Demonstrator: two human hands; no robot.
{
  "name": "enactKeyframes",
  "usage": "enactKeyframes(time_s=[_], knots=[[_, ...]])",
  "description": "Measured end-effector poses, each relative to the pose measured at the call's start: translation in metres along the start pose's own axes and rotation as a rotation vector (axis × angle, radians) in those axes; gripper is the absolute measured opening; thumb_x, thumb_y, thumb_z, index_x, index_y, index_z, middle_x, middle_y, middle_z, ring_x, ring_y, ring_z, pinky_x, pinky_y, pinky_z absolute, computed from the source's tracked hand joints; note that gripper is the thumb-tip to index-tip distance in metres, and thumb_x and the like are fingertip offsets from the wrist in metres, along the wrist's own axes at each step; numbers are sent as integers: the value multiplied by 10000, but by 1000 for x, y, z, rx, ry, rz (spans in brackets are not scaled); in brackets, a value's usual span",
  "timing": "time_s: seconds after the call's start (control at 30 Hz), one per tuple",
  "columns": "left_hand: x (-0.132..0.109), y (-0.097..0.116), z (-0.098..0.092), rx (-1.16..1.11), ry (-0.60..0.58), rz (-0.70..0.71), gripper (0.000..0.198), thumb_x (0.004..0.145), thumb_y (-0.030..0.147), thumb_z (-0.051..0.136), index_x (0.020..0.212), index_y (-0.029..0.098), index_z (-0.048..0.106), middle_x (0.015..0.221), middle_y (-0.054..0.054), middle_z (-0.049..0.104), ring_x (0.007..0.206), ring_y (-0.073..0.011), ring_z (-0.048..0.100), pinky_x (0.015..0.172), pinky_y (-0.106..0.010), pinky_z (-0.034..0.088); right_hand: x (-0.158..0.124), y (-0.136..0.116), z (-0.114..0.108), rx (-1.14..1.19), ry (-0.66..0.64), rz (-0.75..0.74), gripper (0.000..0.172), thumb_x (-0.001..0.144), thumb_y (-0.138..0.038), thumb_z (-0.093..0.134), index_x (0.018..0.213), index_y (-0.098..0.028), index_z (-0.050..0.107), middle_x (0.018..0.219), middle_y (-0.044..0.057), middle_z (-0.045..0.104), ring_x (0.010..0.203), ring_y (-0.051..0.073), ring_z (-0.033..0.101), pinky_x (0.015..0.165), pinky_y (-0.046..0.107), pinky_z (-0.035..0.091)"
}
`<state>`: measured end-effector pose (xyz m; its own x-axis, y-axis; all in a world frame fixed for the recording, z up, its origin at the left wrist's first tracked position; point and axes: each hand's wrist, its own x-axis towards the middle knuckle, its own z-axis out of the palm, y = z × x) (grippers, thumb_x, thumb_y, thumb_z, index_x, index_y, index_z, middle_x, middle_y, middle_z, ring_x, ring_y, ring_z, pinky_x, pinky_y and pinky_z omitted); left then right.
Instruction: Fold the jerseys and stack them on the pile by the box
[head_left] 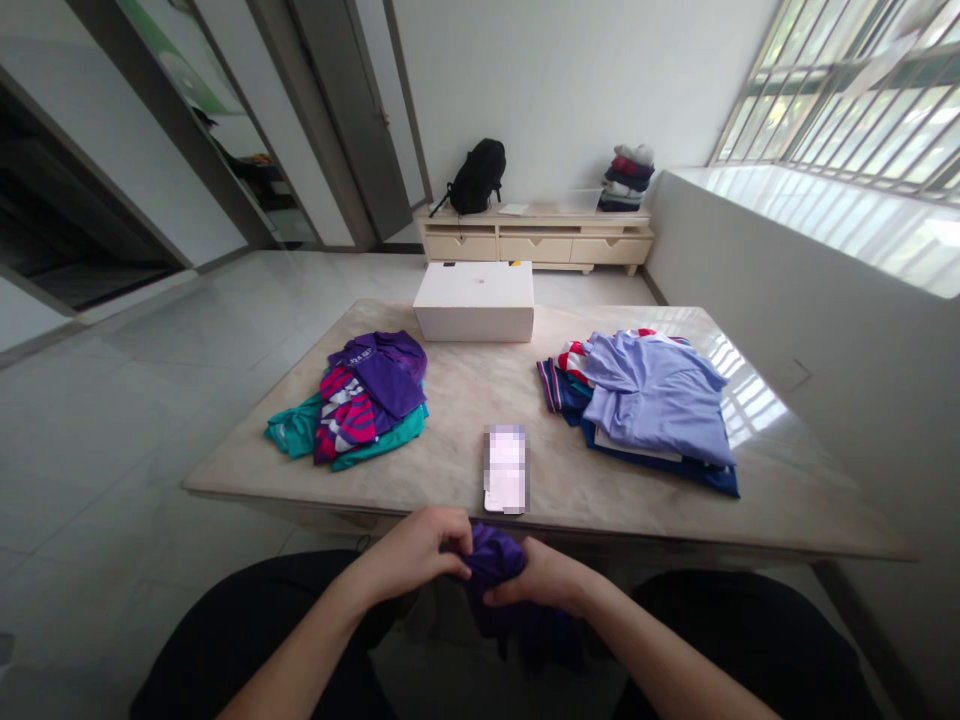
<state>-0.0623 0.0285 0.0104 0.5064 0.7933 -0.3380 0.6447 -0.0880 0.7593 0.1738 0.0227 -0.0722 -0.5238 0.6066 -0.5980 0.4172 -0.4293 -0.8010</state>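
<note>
A bunched purple garment (495, 552) hangs between my hands, just off the table's near edge; its lower part drops into shadow between the knees. My left hand (439, 540) pinches its upper left side, fingertips bent inward. My right hand (544, 575) grips the right side, thumb pressed across the front. What kind of garment it is, the folds do not show. Just beyond the hands lies a phone (507, 470), its screen blurred out.
On the stone-topped table (465, 400), a pile of purple, pink and teal clothes (375, 400) lies left. Folded clothes topped by a lavender shirt (652, 390) lie right. A white box (474, 305) stands at the far edge. Behind is a low cabinet (536, 245) with a backpack (478, 178).
</note>
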Motion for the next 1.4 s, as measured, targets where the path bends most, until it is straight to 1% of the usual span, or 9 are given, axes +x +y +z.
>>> enactKeyframes(time_s=[0.2,0.33,0.43,0.53,0.77,0.93,1.1,1.2,1.4], knots=[[-12,4,-13,-405,34,119,230,707,318,886,640,170,723,854,-16,652,817,-170,634,792,-283,509,0,-8,-8,61,-138,3,516,524,-350,956,991,-196,802,875,8,754,796,190,657,805,327,523],[-16,13,-14,-528,-40,170,172,714,299,903,695,181,779,852,-27,661,809,-171,631,800,-297,515,-1,-12,-5,515,-375,-66,614,491,-239,947,1079,-188,774,940,9,753,878,172,685,910,310,507],[-11,17,-6,-486,-78,220,69,769,233,843,778,192,788,890,-26,688,900,-189,646,891,-302,504,0,-8,4,674,-415,-82,640,491,-232,952,1099,-179,759,913,19,749,895,186,700,959,351,494],[-3,16,5,-345,-54,194,96,807,156,726,877,198,776,968,-25,702,962,-193,647,929,-294,487,6,-1,18,640,-311,-63,571,503,-246,944,1041,-169,767,903,26,745,861,188,694,931,353,492],[9,7,23,69,177,-73,139,881,247,592,958,190,693,919,-24,673,834,-183,618,731,-265,440,21,10,35,542,-67,-152,297,646,-316,848,849,-128,739,768,-1,694,686,123,559,730,268,431],[13,9,39,230,122,-265,330,943,507,578,850,200,653,805,-43,710,766,-230,656,634,-281,368,22,11,37,436,17,-202,258,727,-292,745,933,-140,720,800,-1,676,715,147,558,728,288,436],[16,10,49,327,71,-332,436,816,632,700,930,215,640,959,-93,744,919,-313,689,710,-315,425,15,19,39,280,-55,-149,346,583,-98,674,924,-161,679,767,-33,614,671,128,503,660,260,404],[15,7,46,303,43,-261,317,825,487,701,983,221,634,990,-74,739,944,-290,682,742,-308,438,12,26,37,212,-72,-95,493,574,-118,698,1060,-190,665,801,-40,614,689,137,525,662,254,428],[6,7,31,291,16,-159,231,751,168,554,954,224,649,947,-34,722,907,-233,654,760,-286,429,13,24,27,-33,-128,-157,438,702,-277,733,1130,-197,686,893,-2,674,769,174,609,698,270,497]])
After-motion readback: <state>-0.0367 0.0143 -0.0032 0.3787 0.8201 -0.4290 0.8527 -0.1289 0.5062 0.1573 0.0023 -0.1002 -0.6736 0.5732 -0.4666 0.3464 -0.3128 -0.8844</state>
